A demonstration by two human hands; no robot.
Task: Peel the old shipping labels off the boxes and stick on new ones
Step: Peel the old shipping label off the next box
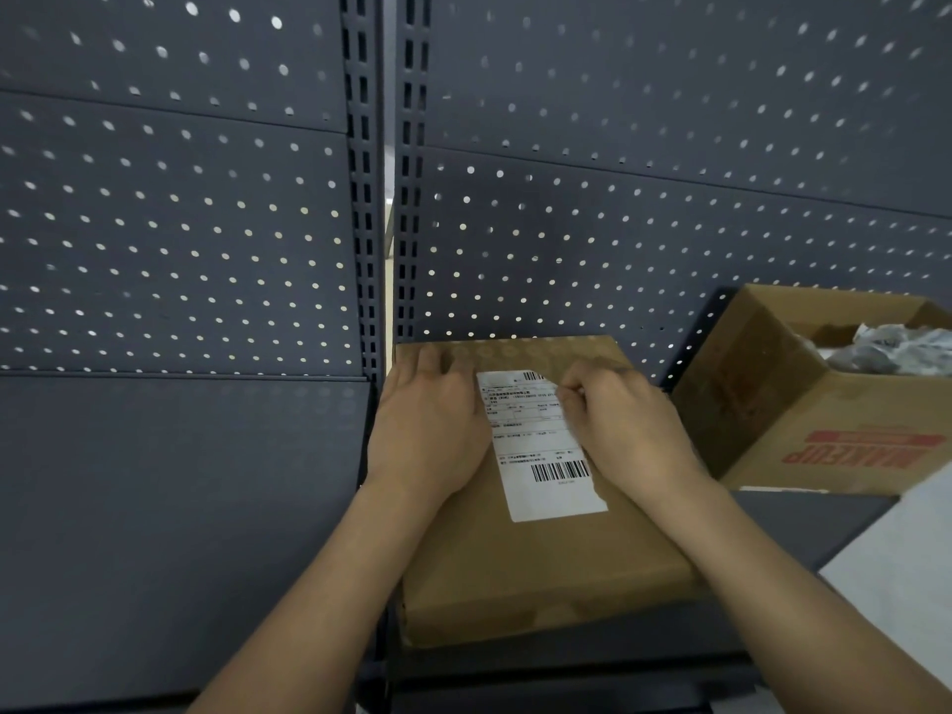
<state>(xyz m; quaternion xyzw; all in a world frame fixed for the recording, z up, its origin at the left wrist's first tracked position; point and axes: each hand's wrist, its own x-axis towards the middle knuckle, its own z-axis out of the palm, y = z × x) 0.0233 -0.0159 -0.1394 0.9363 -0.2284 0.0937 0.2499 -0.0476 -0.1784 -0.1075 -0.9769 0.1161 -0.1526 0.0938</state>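
A flat brown cardboard box (541,569) lies on the grey shelf in front of me. A white shipping label (546,456) with barcodes is stuck on its top. My left hand (430,425) lies flat on the box's left side, fingers stretched toward the far edge, beside the label. My right hand (623,425) has curled fingers at the label's upper right edge, where its fingertips pinch the label.
An open cardboard box (803,425) with red print holds crumpled paper at the right. A white sheet (906,574) lies at the lower right. Grey pegboard panels (180,224) rise behind the shelf (154,507), with a slotted upright (366,198) between them.
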